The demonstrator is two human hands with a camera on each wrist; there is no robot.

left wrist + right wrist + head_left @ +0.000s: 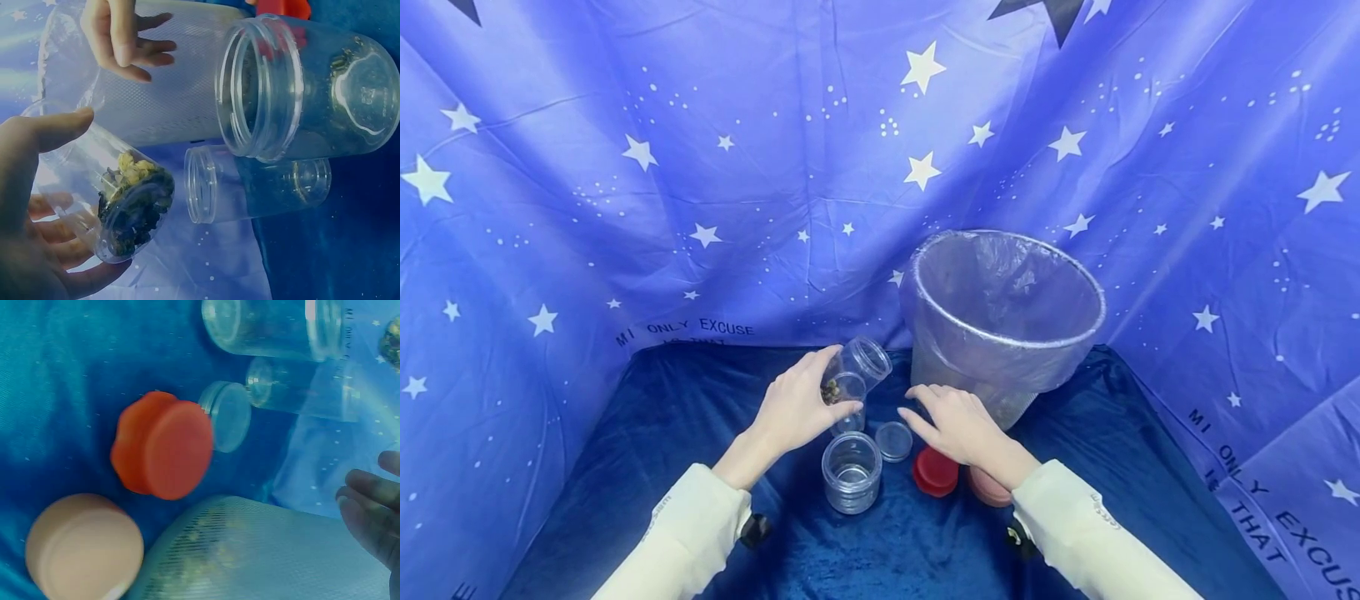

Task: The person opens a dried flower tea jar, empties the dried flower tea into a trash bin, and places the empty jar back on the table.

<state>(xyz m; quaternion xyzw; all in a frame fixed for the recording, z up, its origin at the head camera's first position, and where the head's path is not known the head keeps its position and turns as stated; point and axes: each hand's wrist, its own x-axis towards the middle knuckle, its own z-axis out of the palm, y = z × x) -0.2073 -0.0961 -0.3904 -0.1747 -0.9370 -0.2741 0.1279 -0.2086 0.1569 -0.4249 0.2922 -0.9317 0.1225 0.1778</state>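
My left hand grips a clear plastic jar, tilted with its mouth toward the bin. Yellowish and dark dried bits lie near the base of that jar in the left wrist view. Below it stand a slim clear jar and a wider clear jar, both lidless. My right hand, fingers loosely extended, hovers in front of the bin and holds nothing. Near it lie a clear lid, a red scalloped lid and a peach-coloured round lid.
A mesh-sided waste bin lined with a clear bag stands at the back right, behind my right hand. Dark blue cloth covers the table. A blue starry curtain hangs around the back and sides.
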